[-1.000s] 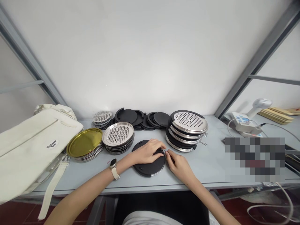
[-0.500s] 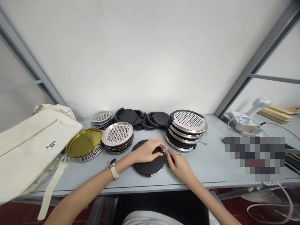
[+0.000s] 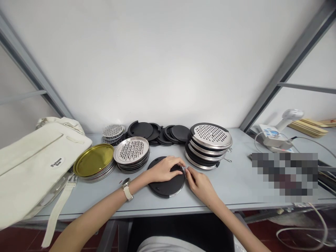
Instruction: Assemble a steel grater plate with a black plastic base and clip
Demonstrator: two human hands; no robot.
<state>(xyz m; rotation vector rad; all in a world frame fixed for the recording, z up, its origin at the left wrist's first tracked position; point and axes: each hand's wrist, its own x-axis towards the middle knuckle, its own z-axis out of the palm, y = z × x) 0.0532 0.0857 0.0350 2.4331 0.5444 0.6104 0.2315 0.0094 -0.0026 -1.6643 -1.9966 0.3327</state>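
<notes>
A round black disc (image 3: 164, 187) with a thin metal edge lies on the table in front of me. My left hand (image 3: 166, 169) rests across its top, fingers curled over the far right rim and thumb pressed near the edge. Right beside that rim, my right hand (image 3: 198, 180) pinches a small thin metal wire piece (image 3: 185, 170), mostly hidden by fingertips. To the right rises a stack of grater discs in black holders (image 3: 211, 136), with wire loops (image 3: 228, 160) sticking out. Left of the disc is a pile of metal grater plates (image 3: 132, 150).
Gold-coloured round lids (image 3: 94, 159) are stacked at left, beside a cream bag (image 3: 28, 171) with a hanging strap. Smaller grater plates (image 3: 113, 131) and loose black round parts (image 3: 181, 133) lie along the wall. A white handheld scanner (image 3: 290, 117) stands at right.
</notes>
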